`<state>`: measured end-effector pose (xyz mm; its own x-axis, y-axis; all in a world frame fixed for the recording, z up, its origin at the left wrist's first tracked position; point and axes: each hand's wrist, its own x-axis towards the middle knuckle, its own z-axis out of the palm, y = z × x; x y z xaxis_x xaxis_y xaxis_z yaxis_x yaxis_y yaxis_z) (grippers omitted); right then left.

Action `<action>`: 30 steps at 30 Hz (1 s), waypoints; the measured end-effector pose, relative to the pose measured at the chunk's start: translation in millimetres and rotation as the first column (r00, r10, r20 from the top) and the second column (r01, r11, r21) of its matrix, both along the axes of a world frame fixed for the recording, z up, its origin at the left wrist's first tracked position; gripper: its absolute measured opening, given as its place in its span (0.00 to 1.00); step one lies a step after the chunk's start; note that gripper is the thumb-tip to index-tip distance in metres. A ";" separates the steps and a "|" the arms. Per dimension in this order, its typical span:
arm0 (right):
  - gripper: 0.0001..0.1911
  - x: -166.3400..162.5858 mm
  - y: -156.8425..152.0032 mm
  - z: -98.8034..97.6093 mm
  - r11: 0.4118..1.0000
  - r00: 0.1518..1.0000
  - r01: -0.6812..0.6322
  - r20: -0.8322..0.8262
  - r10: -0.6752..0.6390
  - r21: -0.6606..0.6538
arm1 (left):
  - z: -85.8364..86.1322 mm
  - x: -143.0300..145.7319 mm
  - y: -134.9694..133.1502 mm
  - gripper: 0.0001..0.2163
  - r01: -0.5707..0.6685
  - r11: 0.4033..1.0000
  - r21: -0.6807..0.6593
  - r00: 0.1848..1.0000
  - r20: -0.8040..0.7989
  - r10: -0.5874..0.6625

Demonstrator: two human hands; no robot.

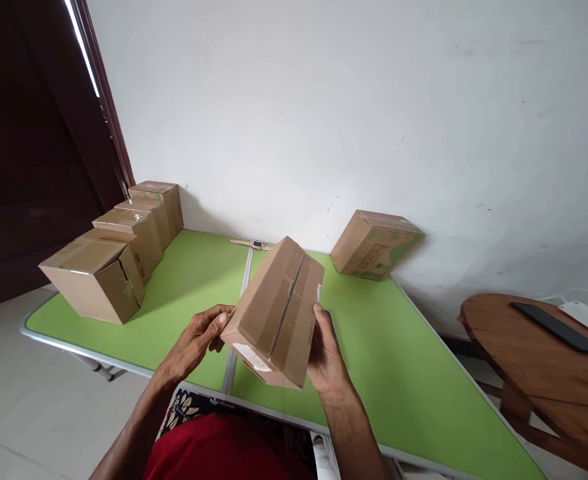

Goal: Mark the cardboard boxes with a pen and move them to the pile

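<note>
I hold a brown cardboard box (279, 308), taped along its top seam, tilted above the near edge of the green table (399, 373). My left hand (199, 340) grips its left lower corner with curled fingers. My right hand (327, 353) is pressed against its right side, thumb up on the edge. A white label shows on the box's near lower face.
A row of several sealed cardboard boxes (119, 253) lines the table's left side. Another box with green print (374, 243) leans against the white wall. A wristwatch (251, 244) lies at the far edge. A round wooden table (544, 360) with a dark flat device (559, 328) stands right.
</note>
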<state>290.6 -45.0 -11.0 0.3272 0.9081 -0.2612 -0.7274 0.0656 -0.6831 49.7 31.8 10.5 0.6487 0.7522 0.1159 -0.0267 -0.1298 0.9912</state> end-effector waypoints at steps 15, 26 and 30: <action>0.31 -10.8 -2.9 -3.0 0.922 0.514 0.158 0.768 -0.382 0.352 | -17.1 -0.2 -0.9 0.33 -0.375 0.923 0.088 0.926 -0.008 0.377; 0.34 -39.4 -19.3 8.4 0.888 -0.162 0.204 0.909 -0.384 0.412 | 3.4 26.7 -15.0 0.56 -0.372 0.845 0.384 0.928 0.124 0.352; 0.29 -65.2 -37.1 12.4 0.913 -0.144 0.150 0.922 -0.358 0.378 | 16.9 28.1 -14.0 0.55 -0.287 0.943 0.169 0.948 0.191 0.254</action>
<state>225.4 -82.1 1.5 0.3445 0.6619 0.6657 0.7830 0.1887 -0.5927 77.8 17.8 27.4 0.3834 0.8491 0.3633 -0.1237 -0.3426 0.9313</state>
